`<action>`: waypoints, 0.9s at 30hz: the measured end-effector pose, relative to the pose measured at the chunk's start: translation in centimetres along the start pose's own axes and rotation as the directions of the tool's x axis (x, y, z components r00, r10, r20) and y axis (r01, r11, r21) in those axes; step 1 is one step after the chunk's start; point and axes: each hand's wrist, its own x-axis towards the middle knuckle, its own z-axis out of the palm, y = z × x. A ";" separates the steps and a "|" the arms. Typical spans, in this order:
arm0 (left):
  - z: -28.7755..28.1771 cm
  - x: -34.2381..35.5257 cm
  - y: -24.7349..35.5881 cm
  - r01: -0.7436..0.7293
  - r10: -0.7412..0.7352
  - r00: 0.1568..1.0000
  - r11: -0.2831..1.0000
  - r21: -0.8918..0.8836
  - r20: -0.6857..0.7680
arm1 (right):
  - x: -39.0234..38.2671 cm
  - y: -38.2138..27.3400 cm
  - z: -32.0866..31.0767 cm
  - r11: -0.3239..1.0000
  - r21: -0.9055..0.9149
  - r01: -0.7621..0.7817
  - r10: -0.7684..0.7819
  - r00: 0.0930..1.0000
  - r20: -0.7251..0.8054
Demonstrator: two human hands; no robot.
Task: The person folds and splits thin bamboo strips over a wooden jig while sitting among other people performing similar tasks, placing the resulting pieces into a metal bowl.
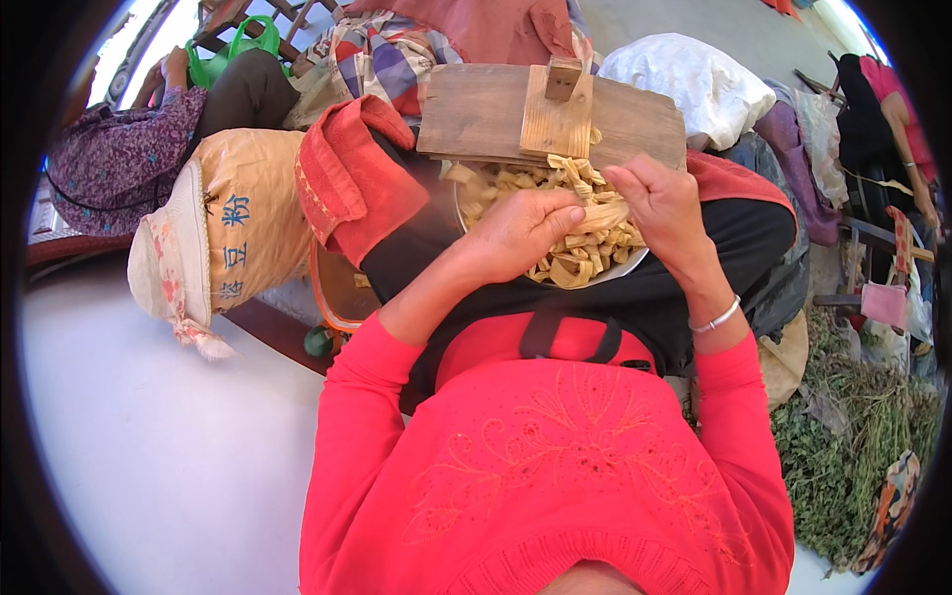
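Wooden board (pixel 476 111), beyond the bowl's far edge. Bowl (pixel 627 265), white-rimmed, filled with pale strips (pixel 569 270). Left hand (pixel 518 232), over the near left edge; right hand (pixel 668 206), over the right edge; each grip pinching a bundle (pixel 603 216) of strips, held above the bowl, between both hands.

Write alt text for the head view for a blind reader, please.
A person's left hand and right hand hold pale, folded strips over a white bowl of similar pieces. A wooden board lies beyond, a tan sack is at left, and leafy stems lie at lower right.
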 end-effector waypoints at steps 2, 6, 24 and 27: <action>-0.9 -0.8 4.2 -0.197 0.259 0.952 0.928 0.317 -0.166 | -0.8 -1.5 -1.2 0.999 0.032 -0.034 0.029 0.987 0.156; -2.8 -1.5 10.8 -0.560 0.649 0.754 0.715 0.419 -0.100 | -2.7 -7.6 -3.8 0.929 0.321 0.187 -0.284 0.914 0.289; 6.5 0.6 -2.2 -0.086 -0.045 0.972 0.847 -0.525 -0.231 | -3.2 1.0 3.3 0.958 -0.277 0.074 -0.122 0.979 -0.162; 6.4 -0.9 -3.0 -0.052 0.163 0.943 0.933 0.355 -0.291 | -6.0 1.2 3.4 0.971 -0.232 -0.057 0.056 0.998 -0.013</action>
